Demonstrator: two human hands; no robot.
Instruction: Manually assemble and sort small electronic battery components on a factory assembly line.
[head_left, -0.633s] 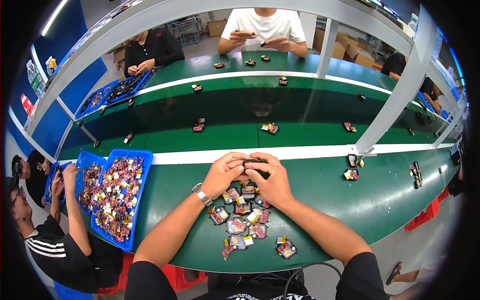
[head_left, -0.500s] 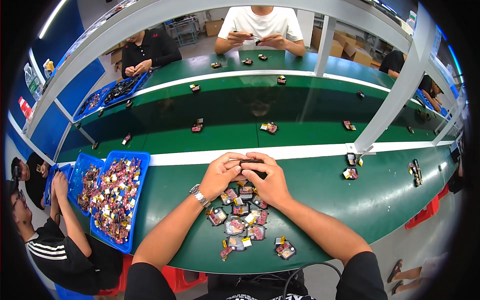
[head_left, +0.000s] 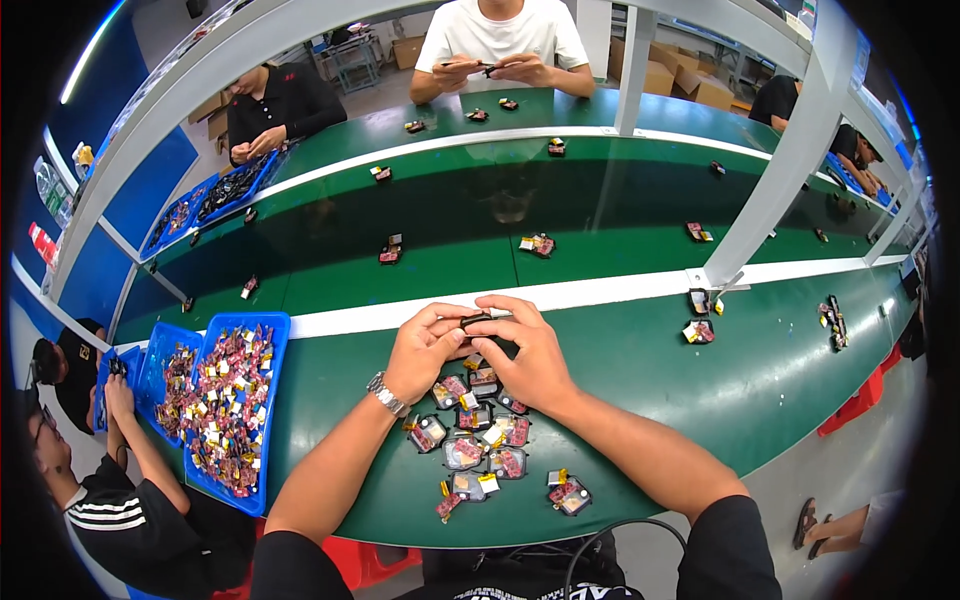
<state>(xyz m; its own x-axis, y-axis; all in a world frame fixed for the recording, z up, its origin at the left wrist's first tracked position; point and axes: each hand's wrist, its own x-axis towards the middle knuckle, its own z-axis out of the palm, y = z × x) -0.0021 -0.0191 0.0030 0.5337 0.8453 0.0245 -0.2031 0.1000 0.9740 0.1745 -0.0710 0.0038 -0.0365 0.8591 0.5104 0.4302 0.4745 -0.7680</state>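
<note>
Between my two hands, above the green table, is a small black plastic casing (head_left: 478,320) with a pale part at its right end. My left hand (head_left: 423,352) pinches its left side, thumb and fingers closed. My right hand (head_left: 525,350) has its fingers closed over the right side; much of the casing is hidden behind them. Just below my hands lies a cluster of small black-framed electronic units (head_left: 463,454) with pink circuit boards, white parts and yellow tabs. A single similar unit (head_left: 569,494) sits apart, to the right of the cluster.
A blue tray (head_left: 281,400) heaped with pink circuit boards stands at left, a smaller blue tray (head_left: 147,385) beside it. Scattered units ride the green belt (head_left: 450,285) beyond a white rail (head_left: 345,317). A grey post (head_left: 775,170) rises at right. Co-workers sit left and opposite.
The casing has turned in my hands, and a pale end now shows at its right. My fingers have shifted slightly around it. The whole view has tilted a little.
</note>
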